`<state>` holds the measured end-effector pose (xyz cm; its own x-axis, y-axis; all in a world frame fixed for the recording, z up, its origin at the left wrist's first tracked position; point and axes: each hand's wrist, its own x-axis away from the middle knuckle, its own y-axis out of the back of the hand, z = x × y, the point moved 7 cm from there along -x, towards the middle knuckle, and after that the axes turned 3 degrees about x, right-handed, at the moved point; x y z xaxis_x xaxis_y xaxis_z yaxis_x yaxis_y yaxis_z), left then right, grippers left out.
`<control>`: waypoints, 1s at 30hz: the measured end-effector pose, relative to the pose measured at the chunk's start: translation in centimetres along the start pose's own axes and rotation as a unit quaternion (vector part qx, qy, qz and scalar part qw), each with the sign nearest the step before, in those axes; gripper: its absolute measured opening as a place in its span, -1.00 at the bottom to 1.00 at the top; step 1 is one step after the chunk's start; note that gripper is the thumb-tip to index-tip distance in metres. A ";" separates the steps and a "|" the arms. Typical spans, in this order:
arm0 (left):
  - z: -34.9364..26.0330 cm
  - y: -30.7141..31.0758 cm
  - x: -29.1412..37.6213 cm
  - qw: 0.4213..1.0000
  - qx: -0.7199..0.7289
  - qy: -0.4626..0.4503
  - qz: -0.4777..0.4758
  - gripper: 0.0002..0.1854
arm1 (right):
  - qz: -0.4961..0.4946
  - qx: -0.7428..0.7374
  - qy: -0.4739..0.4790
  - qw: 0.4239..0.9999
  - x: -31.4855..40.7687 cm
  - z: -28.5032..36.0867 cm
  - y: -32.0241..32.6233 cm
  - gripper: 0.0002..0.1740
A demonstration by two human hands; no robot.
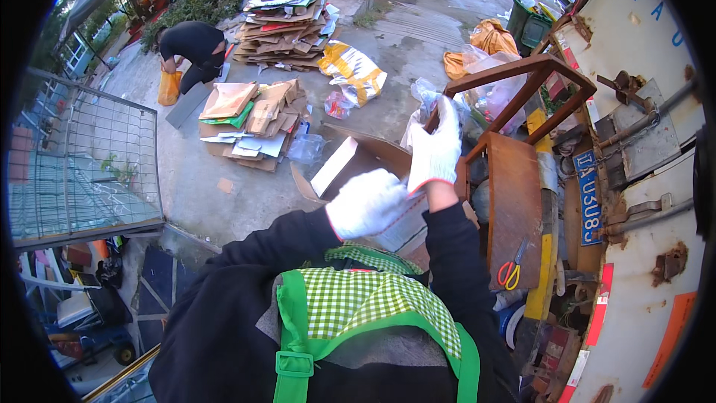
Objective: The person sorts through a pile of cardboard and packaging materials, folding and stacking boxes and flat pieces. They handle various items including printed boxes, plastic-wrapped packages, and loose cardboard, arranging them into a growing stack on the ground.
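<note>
My left hand (369, 204), in a white knit glove, is blurred and curled beside my right wrist. My right hand (436, 148), gloved too, points away from me next to the corner of a rusty metal frame (498, 75). Whether either hand grips anything is unclear. Just beyond the gloves lies an open cardboard box (383, 157) with a white inner flap. Below them shows a pale sheet-like thing (405, 226) with a red-dotted edge, partly hidden by my arms. Scissors (512, 268) with red and yellow handles rest on the frame's rusty panel (512, 201).
Two stacks of flattened cardboard (285, 28) (251, 123) stand ahead. A person (193, 53) bends over an orange bag (169, 88). A rusty white truck door (643, 268) flanks my right, above a plate bearing writing. A wire-mesh panel (84, 157) is at left, a green bin (528, 25) far right.
</note>
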<state>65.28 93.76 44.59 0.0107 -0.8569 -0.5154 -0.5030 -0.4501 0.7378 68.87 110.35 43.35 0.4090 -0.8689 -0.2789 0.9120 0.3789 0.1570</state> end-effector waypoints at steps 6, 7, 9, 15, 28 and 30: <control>3.2 1.6 2.7 0.999 0.005 0.054 -0.001 -0.73 | 0.042 0.313 0.239 0.918 -0.2 5.5 -3.7 0.08; 3.9 2.2 3.2 0.995 0.056 0.084 -0.008 -0.70 | 0.068 0.288 0.296 0.908 0.6 6.2 -4.1 0.08; 4.1 3.7 3.8 0.992 0.082 0.078 -0.064 -0.66 | 0.069 0.397 0.263 0.876 1.4 5.6 -4.1 -0.26; 1.1 2.8 5.7 0.997 0.056 -0.013 -0.049 -0.64 | 0.077 0.179 0.078 0.978 1.8 3.8 -5.1 -0.43; -2.3 3.7 8.4 0.985 0.090 -0.147 0.000 -0.71 | 0.399 0.256 -0.148 0.868 8.1 6.4 -4.4 -0.23; -3.3 2.9 8.3 0.981 0.081 -0.171 -0.033 -0.73 | 0.453 0.623 -0.037 0.637 7.0 5.2 -5.0 -0.33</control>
<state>66.79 84.53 43.93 -0.2287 -0.6803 -0.6964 -0.6422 -0.4321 0.6331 67.02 100.70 45.55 0.7051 -0.5042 0.4986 -0.4479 0.2284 0.8644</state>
